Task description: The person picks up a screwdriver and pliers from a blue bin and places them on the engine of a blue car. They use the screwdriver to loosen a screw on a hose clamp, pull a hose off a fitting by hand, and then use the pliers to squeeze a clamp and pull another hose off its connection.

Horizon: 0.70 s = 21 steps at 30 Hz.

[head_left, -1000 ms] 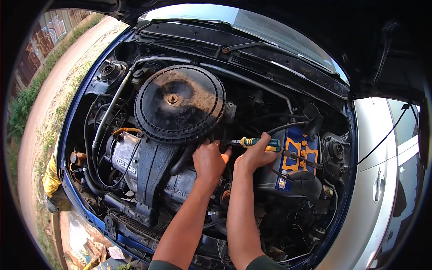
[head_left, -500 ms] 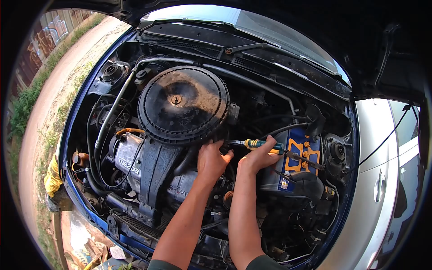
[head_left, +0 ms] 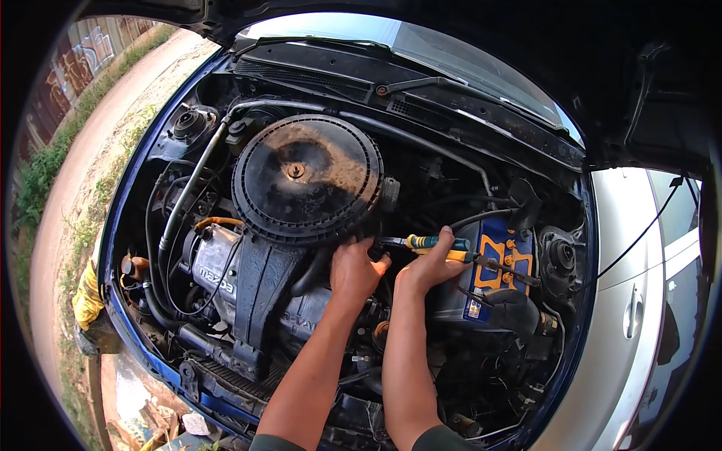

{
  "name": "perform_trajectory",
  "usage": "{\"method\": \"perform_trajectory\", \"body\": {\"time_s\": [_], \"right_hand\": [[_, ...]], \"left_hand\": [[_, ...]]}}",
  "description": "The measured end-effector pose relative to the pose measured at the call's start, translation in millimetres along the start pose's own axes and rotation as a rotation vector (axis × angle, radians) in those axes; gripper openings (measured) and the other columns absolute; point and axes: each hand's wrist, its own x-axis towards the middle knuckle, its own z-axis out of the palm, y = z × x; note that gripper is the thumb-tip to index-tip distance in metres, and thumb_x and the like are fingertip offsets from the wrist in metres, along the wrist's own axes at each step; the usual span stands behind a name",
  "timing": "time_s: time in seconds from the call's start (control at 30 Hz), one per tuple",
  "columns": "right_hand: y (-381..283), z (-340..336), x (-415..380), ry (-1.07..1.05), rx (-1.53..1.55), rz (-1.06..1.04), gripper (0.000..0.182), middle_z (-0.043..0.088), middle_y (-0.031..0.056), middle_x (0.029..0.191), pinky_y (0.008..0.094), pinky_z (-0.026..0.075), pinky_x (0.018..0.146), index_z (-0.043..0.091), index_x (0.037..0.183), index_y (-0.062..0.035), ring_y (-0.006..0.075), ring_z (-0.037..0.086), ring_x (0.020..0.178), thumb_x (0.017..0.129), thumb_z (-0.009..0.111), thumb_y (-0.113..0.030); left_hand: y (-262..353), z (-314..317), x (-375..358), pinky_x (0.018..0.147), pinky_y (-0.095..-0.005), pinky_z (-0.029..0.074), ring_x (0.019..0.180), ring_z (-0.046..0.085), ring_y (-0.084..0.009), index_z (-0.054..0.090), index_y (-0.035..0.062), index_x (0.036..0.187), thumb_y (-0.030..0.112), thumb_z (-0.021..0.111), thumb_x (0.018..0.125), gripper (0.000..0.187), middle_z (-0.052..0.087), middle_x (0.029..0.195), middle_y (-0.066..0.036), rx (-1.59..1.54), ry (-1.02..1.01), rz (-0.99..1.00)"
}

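Observation:
My right hand (head_left: pixel 427 272) is closed around the green-and-yellow handles of a pair of pliers (head_left: pixel 418 242). The jaws point left, into the dark gap just below the right side of the round black air filter housing (head_left: pixel 304 180); what they touch is hidden. Close by on the left, my left hand (head_left: pixel 356 272) reaches under the lower edge of the housing. Its fingers are bent and drawn together, with the tips partly out of sight, so what they hold cannot be made out. Below and left of it lies the metal engine cover (head_left: pixel 216 264) marked "mazda".
A blue battery (head_left: pixel 492 222) with orange markings sits right of my right hand, with a thick black hose (head_left: pixel 515 310) near it. A metal bar (head_left: pixel 410 131) crosses behind the housing. The raised hood (head_left: pixel 481 30) hangs overhead. A light-coloured car (head_left: pixel 628 255) stands to the right.
The pliers and my right hand have shifted very slightly left and down. My left hand stays in nearly the same place. The camera view has moved a little.

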Motion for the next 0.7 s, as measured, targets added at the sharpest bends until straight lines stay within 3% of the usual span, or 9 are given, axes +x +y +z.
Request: {"method": "perform_trajectory", "body": {"time_s": [0.13,0.2,0.23,0.27,0.37,0.4,0.5,0.63,0.7], "right_hand": [[-26,-4,20,0.057,0.136,0.026,0.06,0.057,0.0125,0.116,0.0319,0.062,0.086,0.037,0.139,-0.0017,0.0191,0.068,0.1,0.094,0.076,-0.014],[-55,12,20,-0.016,0.199,-0.156,0.059,0.06,0.0088,0.106,0.0295,0.061,0.08,0.041,0.136,-0.0028,0.016,0.069,0.093,0.091,0.079,-0.011],[-65,14,25,-0.07,0.079,-0.184,0.055,0.06,0.0056,0.097,0.0264,0.057,0.07,0.045,0.132,-0.0045,0.0125,0.066,0.081,0.089,0.079,-0.008],[-72,15,30,-0.07,0.078,-0.188,0.055,0.06,0.0056,0.097,0.0264,0.057,0.07,0.045,0.132,-0.0045,0.0125,0.066,0.081,0.089,0.079,-0.008],[-91,17,43,-0.528,-0.166,0.058,0.037,0.058,0.0012,0.085,0.0257,0.044,0.056,0.053,0.121,-0.0085,0.0069,0.052,0.063,0.091,0.073,-0.005],[-94,16,46,-0.53,-0.167,0.055,0.037,0.058,0.0012,0.085,0.0257,0.044,0.056,0.053,0.121,-0.0085,0.0069,0.052,0.063,0.091,0.073,-0.005],[-103,5,55,-0.814,-0.327,0.379,0.029,0.055,0.0016,0.085,0.0262,0.05,0.059,0.051,0.114,-0.0092,0.0084,0.055,0.065,0.097,0.073,-0.016],[-104,-20,46,-0.87,-0.576,0.524,0.04,0.053,0.0011,0.083,0.028,0.055,0.057,0.049,0.114,-0.0088,0.0102,0.06,0.064,0.1,0.075,-0.035],[-109,-29,36,-0.852,-0.688,0.561,0.043,0.054,0.0012,0.083,0.0279,0.052,0.056,0.048,0.117,-0.009,0.0104,0.059,0.064,0.099,0.077,-0.035]], "left_hand": [[6,-5,-1,0.104,-0.0472,0.053,0.114,0.068,-0.0478,0.075,0.0006,0.126,0.034,0.087,0.077,0.06,0.068,0.122,-0.036,-0.026,-0.034,-0.031],[8,-4,-1,0.106,-0.0483,0.052,0.115,0.067,-0.0485,0.074,0.0012,0.128,0.035,0.086,0.079,0.06,0.068,0.123,-0.037,-0.003,-0.019,-0.034],[8,-3,-1,0.106,-0.0483,0.052,0.115,0.067,-0.0485,0.074,0.0012,0.128,0.035,0.086,0.079,0.06,0.068,0.123,-0.037,-0.008,-0.021,-0.034],[7,-2,0,0.106,-0.0488,0.052,0.116,0.067,-0.0487,0.073,0.0013,0.129,0.036,0.084,0.081,0.06,0.068,0.123,-0.037,0.002,-0.029,-0.031],[8,-2,2,0.104,-0.0496,0.052,0.115,0.067,-0.0477,0.074,0.0007,0.127,0.041,0.079,0.087,0.057,0.068,0.122,-0.036,0.047,-0.039,-0.03],[10,-1,2,0.102,-0.0499,0.053,0.113,0.068,-0.0466,0.074,0.0,0.125,0.044,0.075,0.091,0.055,0.07,0.12,-0.034,0.076,-0.044,-0.035],[17,0,3,0.098,-0.0497,0.055,0.109,0.069,-0.0445,0.076,-0.0002,0.118,0.048,0.067,0.098,0.053,0.072,0.114,-0.03,0.156,-0.051,-0.064],[18,9,8,0.094,-0.0495,0.056,0.105,0.07,-0.0429,0.077,0.0008,0.113,0.049,0.063,0.101,0.051,0.072,0.11,-0.027,0.202,-0.024,-0.056],[19,10,9,0.095,-0.0494,0.056,0.104,0.07,-0.0434,0.078,0.0009,0.111,0.046,0.063,0.1,0.049,0.072,0.11,-0.027,0.198,-0.036,-0.088]]}}
